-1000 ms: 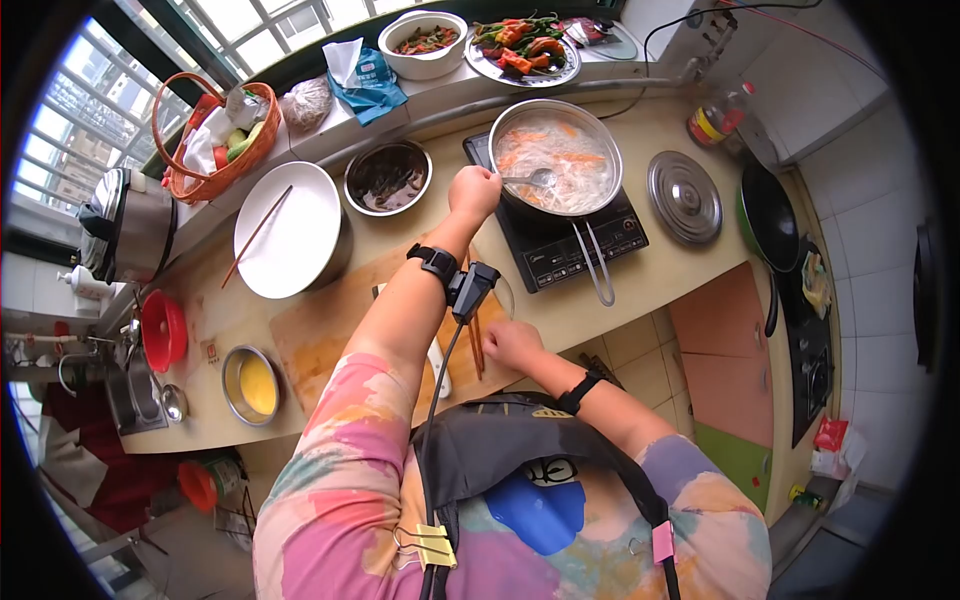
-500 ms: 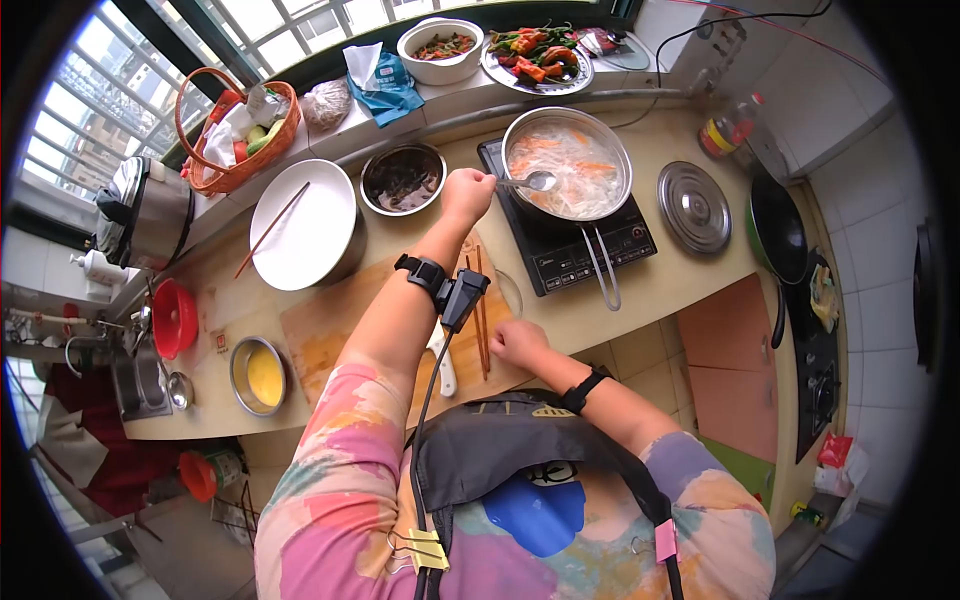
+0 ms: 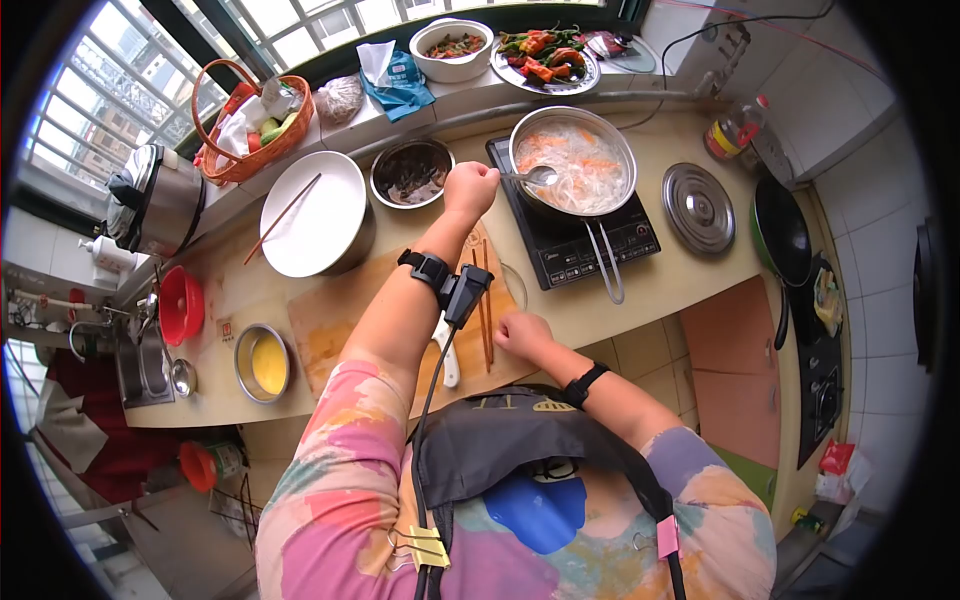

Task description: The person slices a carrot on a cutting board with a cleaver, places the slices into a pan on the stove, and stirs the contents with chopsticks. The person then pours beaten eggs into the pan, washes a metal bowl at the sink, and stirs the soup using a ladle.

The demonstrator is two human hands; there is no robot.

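Note:
My left hand [image 3: 470, 190] is closed round the handle of a metal spoon [image 3: 542, 176], its bowl over the pot's contents. The steel pot [image 3: 630, 190] sits on a black induction cooker [image 3: 596, 252], with pale strands and orange shreds in liquid. My right hand [image 3: 524, 336] is curled at the right edge of the wooden cutting board [image 3: 335, 325]; whether anything is in it is hidden. Just left of it lie brown chopsticks [image 3: 487, 310] and a white-handled knife [image 3: 447, 358], partly covered by my left forearm.
A large white bowl [image 3: 310, 225] with a chopstick across it and a bowl of dark food [image 3: 412, 174] stand behind the board. Yellow liquid fills a metal bowl [image 3: 268, 365] at left. Right of the cooker lie a steel lid [image 3: 698, 209] and a wok [image 3: 782, 235].
The view has shifted slightly, so the counter things appear a little further right and higher. My left hand keeps the spoon over the pot; my right hand stays by the board.

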